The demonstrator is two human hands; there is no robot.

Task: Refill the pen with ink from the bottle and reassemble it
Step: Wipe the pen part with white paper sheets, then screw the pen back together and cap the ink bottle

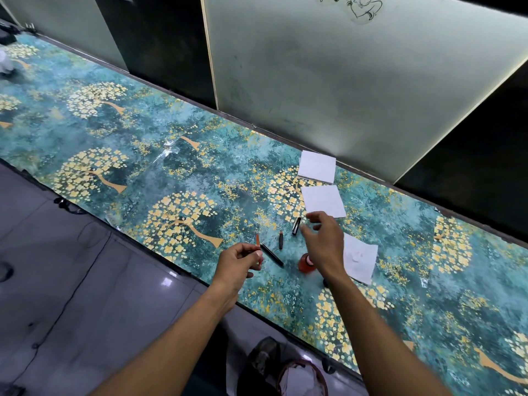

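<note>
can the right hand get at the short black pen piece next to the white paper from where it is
Probably yes. The right hand hovers open just beside the short black pen piece, fingers spread toward it, and nothing lies between them on the table.

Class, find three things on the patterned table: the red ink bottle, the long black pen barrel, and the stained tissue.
ink bottle (305, 264): head view, on its red glass side left of the wrist.
pen barrel (272, 255): head view, mid-length of the black tube.
stained tissue (360, 257): head view, on its middle.
</note>
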